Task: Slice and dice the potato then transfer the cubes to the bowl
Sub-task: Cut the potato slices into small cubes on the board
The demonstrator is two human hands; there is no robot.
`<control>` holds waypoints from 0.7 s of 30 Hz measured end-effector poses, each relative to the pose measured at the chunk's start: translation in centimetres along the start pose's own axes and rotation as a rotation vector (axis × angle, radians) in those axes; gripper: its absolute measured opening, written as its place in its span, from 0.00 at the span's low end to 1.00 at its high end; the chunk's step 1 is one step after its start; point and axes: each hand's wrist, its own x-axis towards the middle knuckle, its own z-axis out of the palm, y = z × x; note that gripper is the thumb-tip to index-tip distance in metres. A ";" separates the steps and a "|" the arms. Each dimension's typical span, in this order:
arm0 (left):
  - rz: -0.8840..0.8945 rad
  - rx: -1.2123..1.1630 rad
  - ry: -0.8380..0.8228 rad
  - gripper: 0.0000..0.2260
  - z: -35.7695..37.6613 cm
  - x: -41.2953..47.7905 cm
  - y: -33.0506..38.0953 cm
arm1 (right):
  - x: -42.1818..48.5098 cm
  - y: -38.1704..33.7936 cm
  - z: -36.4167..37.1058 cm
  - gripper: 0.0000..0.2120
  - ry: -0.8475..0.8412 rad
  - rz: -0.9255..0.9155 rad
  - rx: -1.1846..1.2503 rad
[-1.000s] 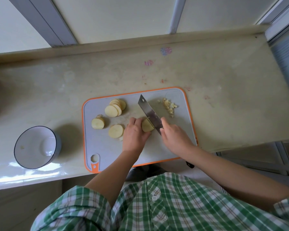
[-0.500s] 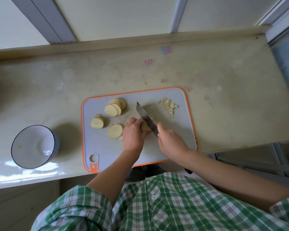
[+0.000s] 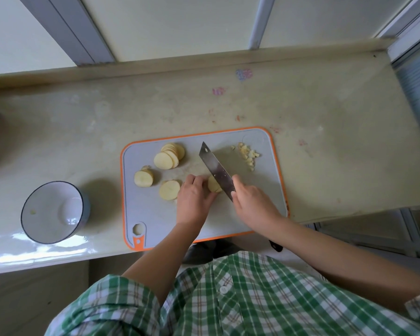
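Left hand (image 3: 194, 197) grip pinches the potato piece (image 3: 214, 185). Right hand (image 3: 252, 202) grip closed round the knife (image 3: 216, 169), blade against the piece, just beside the left grip.

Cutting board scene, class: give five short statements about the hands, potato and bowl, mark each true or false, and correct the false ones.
1. The right hand grips the knife. True.
2. The bowl is full of potato cubes. False: the bowl holds only a tiny scrap.
3. The left hand holds a potato piece beside the knife. True.
4. The diced pile lies at the cutting board's left end. False: it lies near the far right corner.
5. The round slices are stacked inside the bowl. False: they lie on the board's left half.
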 end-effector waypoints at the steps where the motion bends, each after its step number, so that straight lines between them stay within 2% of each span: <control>1: -0.007 -0.001 -0.002 0.15 0.0 0.0 0.0 | -0.2 -0.1 -0.2 0.14 -0.012 -0.008 -0.011; 6: -0.046 -0.020 -0.002 0.12 0.3 0.3 0.3 | -0.3 -0.5 0.1 0.16 -0.063 0.001 -0.053; 13: -0.070 -0.030 -0.003 0.10 0.4 0.5 0.5 | -0.3 -0.5 1.6 0.20 -0.047 0.048 -0.053; 21: -0.071 -0.038 -0.014 0.11 0.3 0.5 0.5 | 0.4 -0.4 2.5 0.18 -0.012 0.060 -0.010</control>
